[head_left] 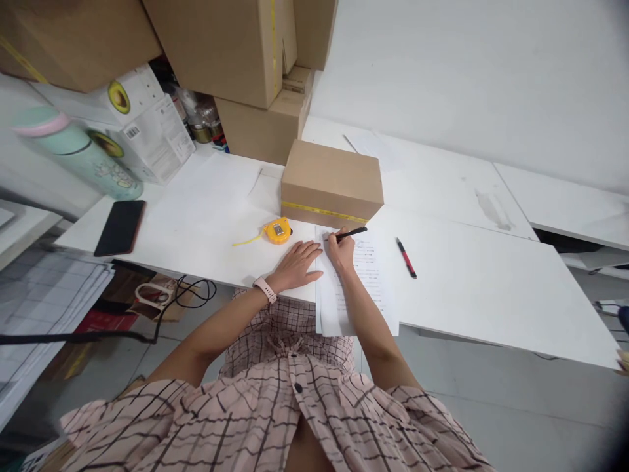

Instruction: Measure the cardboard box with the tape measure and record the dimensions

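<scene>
In the head view my right hand (342,252) is closed around a black pen (354,232), its tip down at the upper left of a printed sheet of paper (366,295). The sheet hangs a little over the table's front edge. My left hand (297,265) lies flat with fingers stretched, its fingertips at the sheet's left edge. A yellow tape measure (278,230) sits just beyond my left hand, with a short length of tape pulled out to the left. Directly behind the sheet stands a closed cardboard box (330,180) with a yellow strip along its lower side.
A red and black pen (406,258) lies right of the sheet on the white table (472,288). At the left are a dark phone (120,227) and a mint-green bottle (81,154). Large cardboard boxes (216,46) are stacked at the back left, beside white avocado-printed boxes (147,144).
</scene>
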Tool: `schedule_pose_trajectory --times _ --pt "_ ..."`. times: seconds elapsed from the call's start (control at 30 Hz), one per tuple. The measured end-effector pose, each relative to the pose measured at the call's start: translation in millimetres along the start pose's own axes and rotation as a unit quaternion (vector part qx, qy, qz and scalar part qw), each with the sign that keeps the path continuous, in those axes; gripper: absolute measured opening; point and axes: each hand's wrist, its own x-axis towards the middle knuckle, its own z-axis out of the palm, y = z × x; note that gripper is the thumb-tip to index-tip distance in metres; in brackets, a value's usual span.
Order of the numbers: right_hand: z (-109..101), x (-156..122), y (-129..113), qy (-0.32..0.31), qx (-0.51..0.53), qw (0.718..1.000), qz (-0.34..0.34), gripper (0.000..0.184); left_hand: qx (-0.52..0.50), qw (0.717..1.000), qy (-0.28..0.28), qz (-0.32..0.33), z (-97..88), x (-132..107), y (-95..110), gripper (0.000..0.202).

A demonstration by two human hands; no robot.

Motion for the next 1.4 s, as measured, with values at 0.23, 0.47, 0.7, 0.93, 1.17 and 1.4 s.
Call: schedule_pose_trajectory --times 0.23,0.47,0.7,0.93,1.17,1.4 --pt "-0.9 -2.7 -3.7 0.046 -0.019 0.999 0.019 0.016 -0.004 1.0 0.004 0.001 1.5 0.3 -1.2 0.06" --pt "-70.5 -26.5 8.2 0.045 -0.224 0.969 -0.093 0.02 -0.011 1.0 0.023 0.016 4.6 -2.0 -3.6 0.056" --pt "-118.6 -47.1 30.8 -0.052 -0.427 0.899 -0.081 0.048 -0.019 0.946 0.279 -0.164 -7.1 -4.1 -10.9 0.038" --pt "-125.7 -78.1 5.6 0.002 -0.298 0.948 -0.112 0.044 -0.184 0.914 0.234 -0.277 -43.3 -8.7 -37.8 0.059" --pt "-109.3 -94.5 -60.2 -0.15 0.201 0.966 0.062 0.053 -0.444 0.883 0.058 -0.14 -65.4 -26.4 40.6 0.059" --pt "-112.9 -82.6 -95.0 -0.205 0.254 0.94 0.098 0.046 -0.485 0.87 -0.052 -0.07 -105.3 -13.7 65.5 0.055"
